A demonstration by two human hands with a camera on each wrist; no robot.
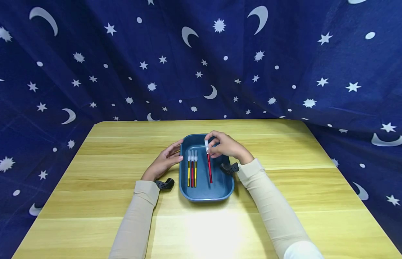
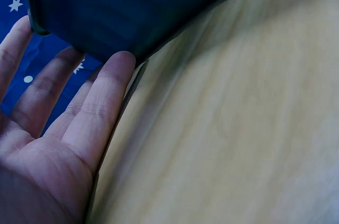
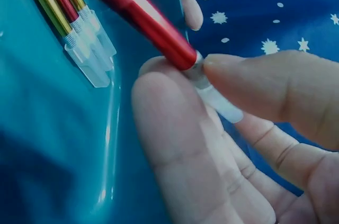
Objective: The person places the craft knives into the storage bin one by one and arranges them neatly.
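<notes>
A blue plastic tray (image 1: pixel 217 192) stands on the table. My right hand (image 1: pixel 227 146) pinches a red craft knife (image 1: pixel 209 169) near its clear-capped end, over the right half of the tray; the handle slants down toward me. In the right wrist view, thumb and fingers meet at the knife's metal collar (image 3: pixel 197 70). Left of it, a gold craft knife (image 1: pixel 189 174), a red one (image 1: pixel 192 175) and another gold one (image 1: pixel 195 174) lie side by side in the tray, caps pointing away. With fairly straight fingers, my left hand (image 1: pixel 163 162) touches the tray's left wall (image 2: pixel 100 17).
The light wooden table (image 1: pixel 107 201) extends around the tray on all sides. Behind it hangs a dark blue cloth (image 1: pixel 175 72) with white moons and stars. Each wrist carries a small black camera mount.
</notes>
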